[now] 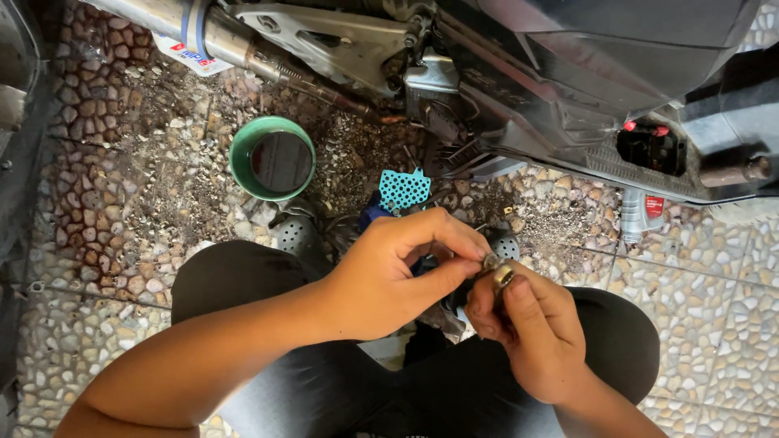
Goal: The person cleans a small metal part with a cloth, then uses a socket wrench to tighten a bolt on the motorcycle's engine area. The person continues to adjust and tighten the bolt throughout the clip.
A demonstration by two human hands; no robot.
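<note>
Crouched over a pebbled floor (714,268), a person's left hand (389,272) and right hand (531,337) together pinch a small metal part (497,270) above the knees, near a motorcycle (568,73); a green bowl (272,158) sits far left.

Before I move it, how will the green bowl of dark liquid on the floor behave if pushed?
The green bowl looks fairly full, so its liquid would probably slosh. It stands on gritty, uneven stone floor, so it may drag and tip rather than slide.

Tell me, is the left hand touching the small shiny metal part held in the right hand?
Touching. The head view shows the left hand pinching its thumb and fingertips onto the small shiny metal part, which the right hand grips from below.
</note>
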